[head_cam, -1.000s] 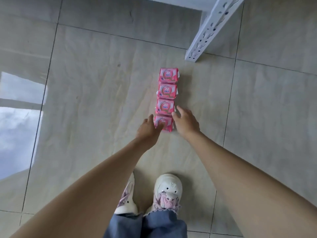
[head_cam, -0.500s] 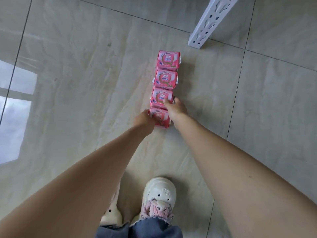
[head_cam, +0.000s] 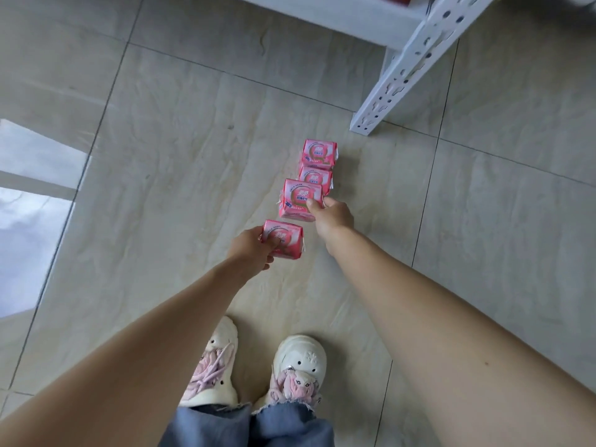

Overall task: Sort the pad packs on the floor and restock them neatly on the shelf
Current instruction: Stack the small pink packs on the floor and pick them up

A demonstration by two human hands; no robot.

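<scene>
Several pink pad packs are in the middle of the tiled floor. My left hand [head_cam: 251,249] grips the nearest pack [head_cam: 285,238] and holds it above the floor. My right hand [head_cam: 332,216] pinches a second pack [head_cam: 298,200] by its right edge, lifted over the row. Two more packs lie on the tiles beyond: one [head_cam: 315,178] partly hidden behind the lifted pack, the farthest one [head_cam: 319,152] fully in sight. The white metal shelf post [head_cam: 406,66] stands at the upper right, its foot just beyond the row.
My two white and pink shoes [head_cam: 300,366] stand at the bottom centre under blue jeans hems. A bright window reflection [head_cam: 29,221] lies on the glossy tiles at left. The shelf's lowest board [head_cam: 322,4] runs along the top edge.
Both hands closed on the two nearest packs and lifted them off the floor, the left one drawn toward me. The camera has risen, so the shelf frame shows more.
</scene>
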